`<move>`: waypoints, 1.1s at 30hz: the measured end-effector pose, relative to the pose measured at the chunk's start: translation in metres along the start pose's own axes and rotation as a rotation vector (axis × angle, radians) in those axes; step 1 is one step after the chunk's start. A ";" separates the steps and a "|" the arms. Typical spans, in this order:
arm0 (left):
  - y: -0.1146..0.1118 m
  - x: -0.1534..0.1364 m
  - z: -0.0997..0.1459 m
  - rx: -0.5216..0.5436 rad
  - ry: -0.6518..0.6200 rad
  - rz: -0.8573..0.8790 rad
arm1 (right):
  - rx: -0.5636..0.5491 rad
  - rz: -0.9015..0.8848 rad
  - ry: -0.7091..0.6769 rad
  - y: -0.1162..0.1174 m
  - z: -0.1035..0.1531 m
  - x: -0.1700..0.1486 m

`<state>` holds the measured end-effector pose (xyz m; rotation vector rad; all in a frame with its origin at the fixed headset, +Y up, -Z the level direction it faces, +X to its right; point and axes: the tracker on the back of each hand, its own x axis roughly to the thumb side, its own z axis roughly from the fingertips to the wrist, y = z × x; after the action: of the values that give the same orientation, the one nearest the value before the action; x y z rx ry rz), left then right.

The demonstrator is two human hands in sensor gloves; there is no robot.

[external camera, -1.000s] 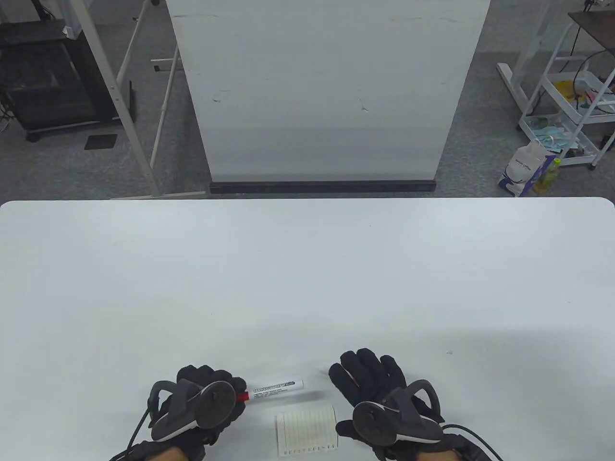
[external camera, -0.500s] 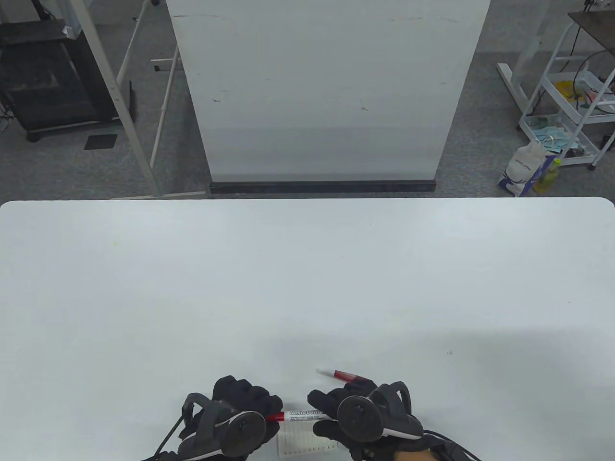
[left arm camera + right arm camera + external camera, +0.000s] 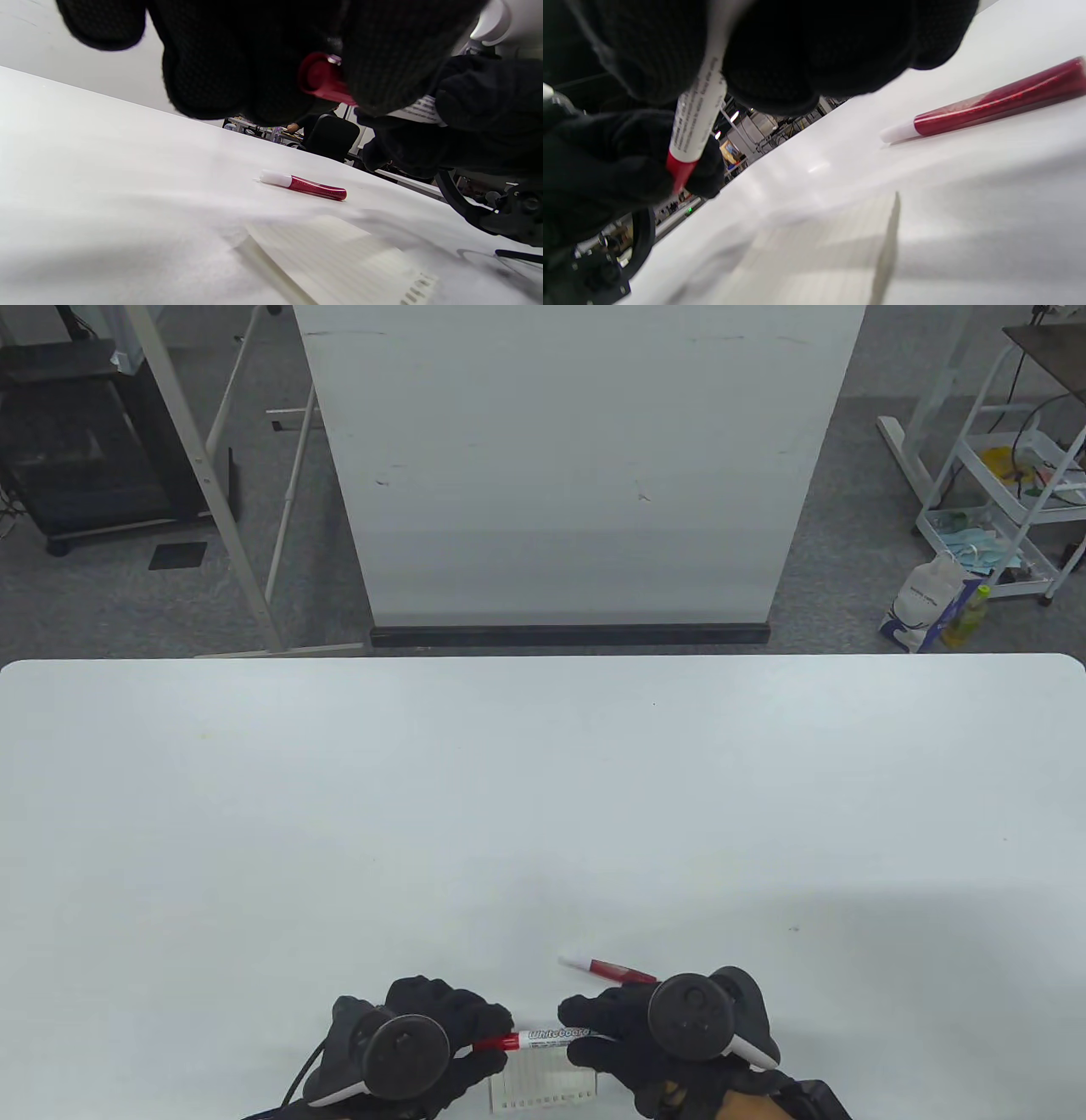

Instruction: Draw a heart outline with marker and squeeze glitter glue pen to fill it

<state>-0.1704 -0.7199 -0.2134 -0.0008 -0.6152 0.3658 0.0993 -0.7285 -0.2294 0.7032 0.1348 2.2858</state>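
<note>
One whiteboard marker [image 3: 550, 1036] hangs above the notepad [image 3: 543, 1084] at the table's [image 3: 543, 780] near edge; left hand [image 3: 424, 1039] grips its red cap, right hand [image 3: 632, 1039] its barrel; one glitter glue pen [image 3: 607, 968] lies just beyond; wide bare tabletop farther out.

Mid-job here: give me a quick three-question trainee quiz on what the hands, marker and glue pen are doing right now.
1. True or false: both the left hand and the right hand hold the marker.
2. Where is the glitter glue pen? A) in the right hand B) lying on the table C) on the notepad
3. Fill in: the left hand grips the marker's ____ end.

Key: 1 true. 2 B, it lies loose beyond the right hand. 3 red, which looks like the cap.
</note>
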 end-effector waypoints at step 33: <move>-0.046 0.011 -0.022 -0.237 0.041 -0.286 | -0.087 0.137 0.041 0.015 0.004 0.009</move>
<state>-0.1343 -0.7572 -0.2206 -0.1451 -0.6055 0.0145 0.0868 -0.7340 -0.2181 0.6380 0.0066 2.4215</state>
